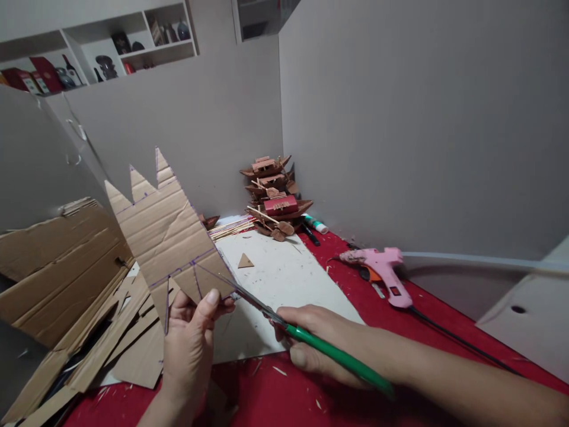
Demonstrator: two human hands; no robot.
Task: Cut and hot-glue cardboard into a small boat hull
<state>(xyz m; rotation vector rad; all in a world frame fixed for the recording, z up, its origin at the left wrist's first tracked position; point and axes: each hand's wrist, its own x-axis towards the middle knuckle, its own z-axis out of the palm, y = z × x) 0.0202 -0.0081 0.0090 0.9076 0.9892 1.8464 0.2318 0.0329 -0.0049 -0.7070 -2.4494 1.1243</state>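
My left hand (191,332) pinches the lower edge of a piece of corrugated cardboard (164,231), thumb in front. Its top edge is cut into three pointed teeth, and purple pen lines cross its lower part. A triangular notch opens at the bottom, beside my fingers. My right hand (320,338) grips green-handled scissors (338,353). Their blades reach the cardboard's lower right edge, along a slanting purple line. Beyond the blades, a small cardboard triangle (245,261) lies on a white board (284,284).
Cardboard scraps (128,332) pile up at the left. Small model boats (278,204) are stacked in the corner beside thin sticks (233,227). A pink glue gun (384,270) with a black cord lies on the red tablecloth (427,314) at the right. Grey walls close off the back.
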